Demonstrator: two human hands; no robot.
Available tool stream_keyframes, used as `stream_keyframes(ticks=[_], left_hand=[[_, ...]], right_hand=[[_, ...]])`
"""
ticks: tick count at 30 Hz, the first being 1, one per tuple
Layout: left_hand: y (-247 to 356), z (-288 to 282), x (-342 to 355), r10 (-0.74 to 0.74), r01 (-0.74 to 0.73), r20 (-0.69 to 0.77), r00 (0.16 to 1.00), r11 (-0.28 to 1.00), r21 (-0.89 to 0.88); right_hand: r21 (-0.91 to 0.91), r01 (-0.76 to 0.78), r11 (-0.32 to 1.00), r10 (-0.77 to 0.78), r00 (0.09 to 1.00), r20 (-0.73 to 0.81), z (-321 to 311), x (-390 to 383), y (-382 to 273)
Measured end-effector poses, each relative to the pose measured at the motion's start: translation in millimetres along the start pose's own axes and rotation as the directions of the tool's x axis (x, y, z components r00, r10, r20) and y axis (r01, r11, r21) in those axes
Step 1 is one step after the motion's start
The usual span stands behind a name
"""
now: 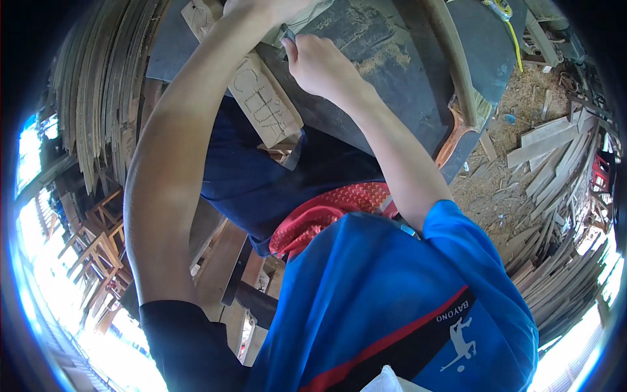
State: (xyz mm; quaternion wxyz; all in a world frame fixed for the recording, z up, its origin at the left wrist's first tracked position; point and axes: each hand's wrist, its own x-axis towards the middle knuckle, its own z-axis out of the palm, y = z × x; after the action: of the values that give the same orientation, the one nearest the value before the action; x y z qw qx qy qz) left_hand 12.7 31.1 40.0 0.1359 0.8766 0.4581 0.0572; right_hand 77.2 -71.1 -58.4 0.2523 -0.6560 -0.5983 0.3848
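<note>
My right hand (pixel 321 64) is closed around a small dark tool (pixel 287 32), with the thumb up along it; most of the tool is hidden, so its kind is unclear. My left hand (pixel 268 8) is at the top edge, just left of the tool, its fingers mostly cut off. Beside both hands lies a pale wood piece (pixel 312 18) with lines on it. A long wooden block (pixel 266 101) with drawn markings slants below my left forearm. Everything rests on a dark, dusty work surface (pixel 372 104).
A long curved wooden piece (pixel 450 55) and a brown wooden handle (pixel 452 142) lie at the right edge. Beyond them is a yellow item (pixel 501 10) with a strap. Timber strips (pixel 104 85) are stacked left; scrap boards (pixel 552 137) litter the sawdust-covered floor right.
</note>
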Motion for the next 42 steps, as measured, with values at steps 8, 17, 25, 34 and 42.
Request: stream_keyframes(ticks=[8,17,25,34,42], left_hand=[[1,0,0,-0.035,0.036,0.022,0.999,0.999,-0.026],[-11,13,10,0.029,-0.029,-0.031,0.999,1.000,-0.003],[-8,1,11,-0.022,0.021,0.028,0.999,0.999,0.041],[-4,10,6,0.013,-0.014,-0.011,1.000,0.999,-0.050],[-12,14,21,-0.003,-0.002,0.051,0.999,0.995,0.103]], right_hand=[[-0.007,-0.035,0.999,0.035,0.996,0.077,-4,-14,8],[-0.001,0.025,1.000,-0.025,1.000,0.010,-2,-25,16],[-0.008,0.033,0.999,-0.034,0.998,-0.058,3,-22,17],[-0.039,-0.035,0.999,0.035,0.999,0.014,-2,-28,20],[-0.036,0.007,0.999,-0.011,0.992,-0.123,10,-26,15]])
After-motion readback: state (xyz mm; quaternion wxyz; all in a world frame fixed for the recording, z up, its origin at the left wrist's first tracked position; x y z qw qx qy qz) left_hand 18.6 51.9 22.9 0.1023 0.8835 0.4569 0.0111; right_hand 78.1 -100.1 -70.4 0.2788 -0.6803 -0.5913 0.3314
